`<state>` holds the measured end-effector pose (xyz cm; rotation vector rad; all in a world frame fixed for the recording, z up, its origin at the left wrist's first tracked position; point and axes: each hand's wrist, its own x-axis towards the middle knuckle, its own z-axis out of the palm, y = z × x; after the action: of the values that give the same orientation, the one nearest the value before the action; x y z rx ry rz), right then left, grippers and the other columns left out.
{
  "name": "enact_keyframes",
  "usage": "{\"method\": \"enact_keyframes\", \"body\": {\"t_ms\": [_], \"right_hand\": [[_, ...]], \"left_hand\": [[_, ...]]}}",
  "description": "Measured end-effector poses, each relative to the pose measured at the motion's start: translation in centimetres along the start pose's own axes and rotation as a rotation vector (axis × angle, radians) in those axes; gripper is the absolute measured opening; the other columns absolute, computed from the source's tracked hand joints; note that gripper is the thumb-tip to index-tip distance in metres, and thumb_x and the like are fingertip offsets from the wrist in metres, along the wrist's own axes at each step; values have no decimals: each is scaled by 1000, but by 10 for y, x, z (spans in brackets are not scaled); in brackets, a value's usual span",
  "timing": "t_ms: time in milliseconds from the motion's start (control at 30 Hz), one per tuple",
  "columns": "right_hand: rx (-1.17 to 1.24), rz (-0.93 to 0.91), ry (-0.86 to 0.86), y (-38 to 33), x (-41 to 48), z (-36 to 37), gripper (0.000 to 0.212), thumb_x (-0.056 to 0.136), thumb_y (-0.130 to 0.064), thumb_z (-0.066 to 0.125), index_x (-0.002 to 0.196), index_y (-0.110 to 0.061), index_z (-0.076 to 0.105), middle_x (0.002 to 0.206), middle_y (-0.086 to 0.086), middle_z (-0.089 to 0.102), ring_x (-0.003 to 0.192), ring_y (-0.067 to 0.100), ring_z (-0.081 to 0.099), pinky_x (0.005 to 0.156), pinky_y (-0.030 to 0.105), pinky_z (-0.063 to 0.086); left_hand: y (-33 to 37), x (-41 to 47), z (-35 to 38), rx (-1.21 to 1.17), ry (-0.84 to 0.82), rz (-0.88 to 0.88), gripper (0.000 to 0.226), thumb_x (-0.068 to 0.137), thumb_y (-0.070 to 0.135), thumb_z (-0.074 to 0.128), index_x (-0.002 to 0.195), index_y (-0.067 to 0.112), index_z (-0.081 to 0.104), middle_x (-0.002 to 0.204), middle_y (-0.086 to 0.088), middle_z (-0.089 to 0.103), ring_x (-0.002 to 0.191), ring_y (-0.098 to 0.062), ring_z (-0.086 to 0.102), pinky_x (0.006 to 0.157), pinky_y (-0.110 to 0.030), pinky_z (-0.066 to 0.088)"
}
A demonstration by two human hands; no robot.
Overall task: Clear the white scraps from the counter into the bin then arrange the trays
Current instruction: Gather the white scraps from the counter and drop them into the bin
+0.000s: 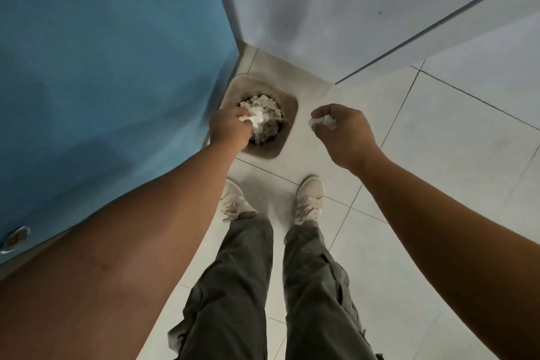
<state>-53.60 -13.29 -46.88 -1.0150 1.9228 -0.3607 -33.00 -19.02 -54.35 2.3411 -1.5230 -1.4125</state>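
Scraps over a heaped bin, one handful off target

The left hand (230, 126) grips white scraps (257, 117) above the bin (288, 126), which looks piled high. The right hand (344, 134) pinches a second wad (321, 121) right of the rim. Released there, it would likely spill onto the floor (438, 140).

Matt plastic, crumpled paper, pale glazed tile.
Smooth matt beige plastic on the bin (288, 109); soft, creased paper in the white scraps (258, 118); faintly shiny tiled floor (438, 126); smooth matt blue panel (102, 67) with a bright metal fitting (14, 238); wrinkled grey cloth trousers (233, 286).
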Motion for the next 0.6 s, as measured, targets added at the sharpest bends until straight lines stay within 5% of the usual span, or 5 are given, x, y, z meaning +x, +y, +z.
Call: {"method": "enact_keyframes", "body": {"t_ms": [167,367,500,600], "right_hand": [[-30,-23,-12,11,6,18,16,89,-20,62,102,-20,70,95,0,70,83,17,64,62,12,45],[-34,-62,-18,-3,17,31,14,88,-18,60,99,-16,69,94,-4,69,88,18,63,65,19,46],[-39,-67,-64,-12,32,47,17,87,-16,60,101,-23,67,105,2,69,90,18,63,56,6,37],[-41,-67,-83,-18,44,65,21,87,-14,60,104,-24,68,110,4,67,96,20,62,67,15,42]], "left_hand": [[-8,0,3,-31,24,-3,46,86,16,66,131,24,60,131,-1,62,117,-21,59,98,-28,48],[-12,-14,-12,-14,62,42,42,91,12,56,132,20,59,129,-3,62,102,-16,61,78,-20,44],[-14,-18,-21,-14,82,86,40,90,14,57,130,19,60,128,-4,63,112,-18,61,76,-14,46],[-17,-18,-22,-32,95,76,38,91,15,57,128,20,62,127,-2,64,103,-9,60,70,-10,39]]}}
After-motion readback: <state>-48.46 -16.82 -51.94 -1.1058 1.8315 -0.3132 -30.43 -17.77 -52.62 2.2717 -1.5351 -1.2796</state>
